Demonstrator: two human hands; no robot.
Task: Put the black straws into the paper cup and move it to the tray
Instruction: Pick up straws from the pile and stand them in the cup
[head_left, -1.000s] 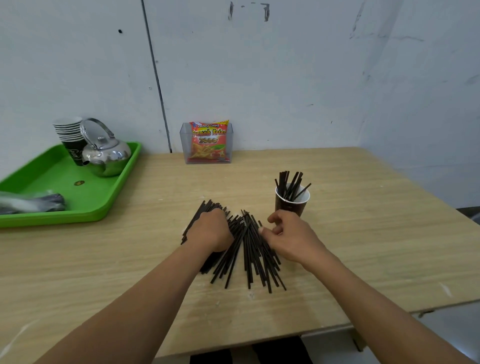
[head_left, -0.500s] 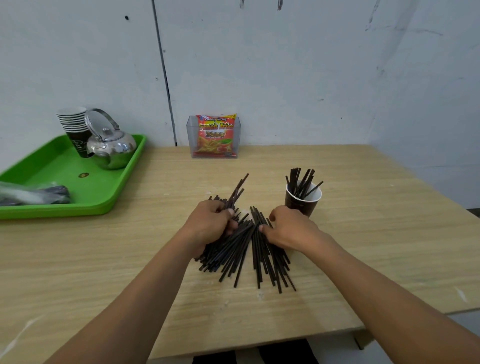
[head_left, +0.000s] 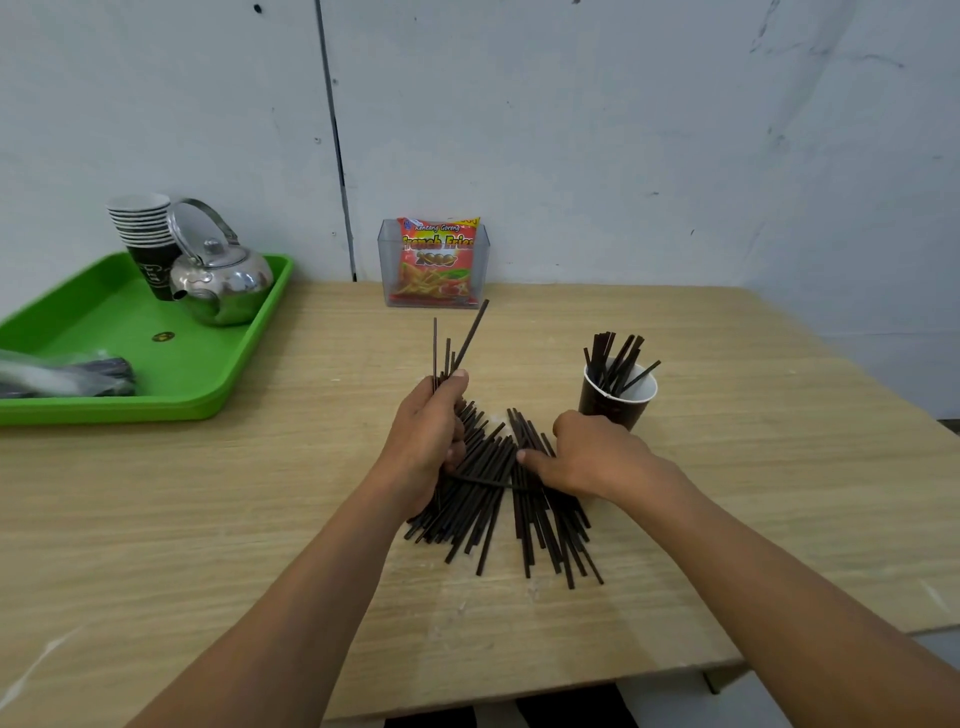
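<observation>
A pile of black straws (head_left: 498, 499) lies fanned out on the wooden table (head_left: 727, 493) in front of me. My left hand (head_left: 428, 441) is closed around a bunch of these straws, whose far ends (head_left: 457, 348) tilt up off the table. My right hand (head_left: 587, 457) rests on the right half of the pile, fingers pressed on straws; whether it grips any I cannot tell. A dark paper cup (head_left: 615, 397) with a white inside stands just beyond my right hand and holds several straws. The green tray (head_left: 171, 395) sits at the far left.
On the tray stand a steel kettle (head_left: 221, 280), a stack of paper cups (head_left: 145, 239) and a plastic-wrapped bundle (head_left: 62, 376). A clear box with a snack packet (head_left: 436, 265) stands against the wall. The table's right and near edges are close.
My left hand has lifted its bunch of straws, so their far ends now point up and away. My right hand stayed on the pile. The camera moved closer.
</observation>
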